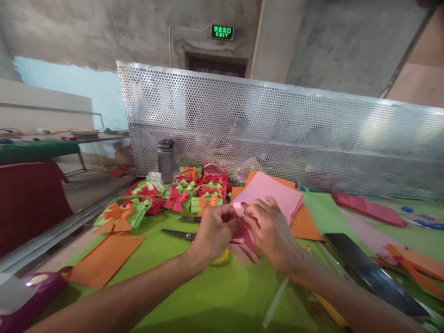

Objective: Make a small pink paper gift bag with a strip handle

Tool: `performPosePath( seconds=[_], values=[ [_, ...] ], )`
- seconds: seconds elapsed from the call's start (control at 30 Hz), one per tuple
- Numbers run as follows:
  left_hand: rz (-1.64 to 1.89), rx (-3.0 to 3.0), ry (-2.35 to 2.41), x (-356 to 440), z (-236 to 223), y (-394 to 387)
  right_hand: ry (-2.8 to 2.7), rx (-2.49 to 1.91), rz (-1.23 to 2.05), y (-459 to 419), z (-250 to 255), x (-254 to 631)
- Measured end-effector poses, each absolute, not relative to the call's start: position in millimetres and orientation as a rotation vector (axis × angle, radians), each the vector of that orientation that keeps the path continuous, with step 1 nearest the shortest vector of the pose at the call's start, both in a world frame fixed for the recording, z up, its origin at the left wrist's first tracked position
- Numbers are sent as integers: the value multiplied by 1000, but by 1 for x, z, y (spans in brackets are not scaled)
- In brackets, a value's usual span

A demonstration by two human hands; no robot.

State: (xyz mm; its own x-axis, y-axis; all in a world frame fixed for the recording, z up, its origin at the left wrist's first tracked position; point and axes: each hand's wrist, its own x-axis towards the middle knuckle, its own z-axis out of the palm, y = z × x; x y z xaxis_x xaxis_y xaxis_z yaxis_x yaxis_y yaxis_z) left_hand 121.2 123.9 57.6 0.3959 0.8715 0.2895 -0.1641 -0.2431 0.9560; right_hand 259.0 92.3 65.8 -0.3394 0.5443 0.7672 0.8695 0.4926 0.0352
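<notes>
A pink paper strip [239, 208] is pinched between the fingertips of my left hand [212, 232] and my right hand [266, 227], its upper part bent into a loop. Both hands are closed and almost touch over the green tabletop. Below the fingers hang or lie more pink paper pieces [247, 247]; whether they join the strip I cannot tell. Just behind my right hand is a stack of pink paper sheets [274, 190]. Dark-bladed scissors [178, 234] lie left of my left hand, their yellow handle [221, 258] partly hidden beneath it.
Several small red and green paper bags with bows [180, 196] stand back left, near a grey bottle [165, 162]. Orange paper [106, 260] and a purple tool [36, 292] lie left. A phone [371, 270] lies right. A perforated metal panel [277, 120] rises behind the table.
</notes>
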Motion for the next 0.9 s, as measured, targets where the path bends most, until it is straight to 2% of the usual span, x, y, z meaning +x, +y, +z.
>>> performPosePath(
  seconds=[0.9],
  values=[
    [1130, 1478, 656, 123, 49, 123, -2026, -1195, -553, 92, 64, 260]
  ],
)
